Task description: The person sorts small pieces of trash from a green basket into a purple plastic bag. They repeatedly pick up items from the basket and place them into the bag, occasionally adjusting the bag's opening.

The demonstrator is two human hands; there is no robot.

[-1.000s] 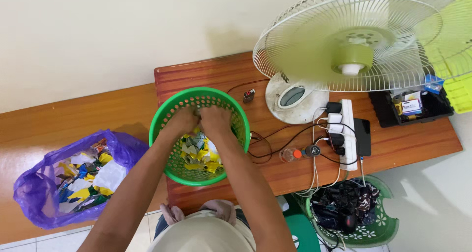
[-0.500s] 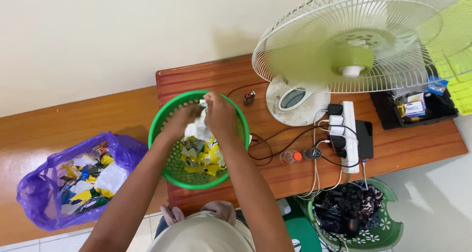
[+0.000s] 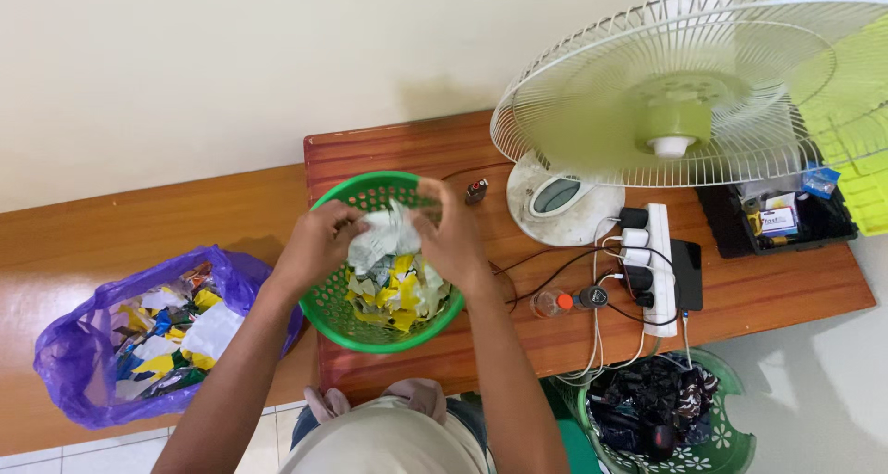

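Together, the left hand (image 3: pixel 319 243) and the right hand (image 3: pixel 453 238) grip one crumpled pale wrapper (image 3: pixel 381 238) between them, each hand closed on one side of it. The wrapper is held just above the green plastic basket (image 3: pixel 356 331), which stands near the left edge of the tabletop (image 3: pixel 758 284) and reaches a little over its front edge. Inside the basket lies a heap of torn wrapper pieces (image 3: pixel 398 294), yellow, white and grey.

Just beside the basket, towards the back edge of the tabletop, a small dark object (image 3: pixel 475 191) lies with a thin wire. In the middle of the tabletop, the round white base (image 3: pixel 562 201) of the green fan (image 3: pixel 680 113) stands, and next to it a white power strip (image 3: pixel 657 270) with several plugs and a black phone (image 3: pixel 686 266) touching its side. A small bottle with an orange cap (image 3: pixel 551 302) lies near the front edge. At the right back corner there is a black tray (image 3: pixel 782 220) with small things.

Left of the tabletop, on a lower wooden surface, a purple plastic bag (image 3: pixel 83 363) is open and full of colourful scraps. Below the front edge, another green basket (image 3: pixel 712 437) holds dark things.
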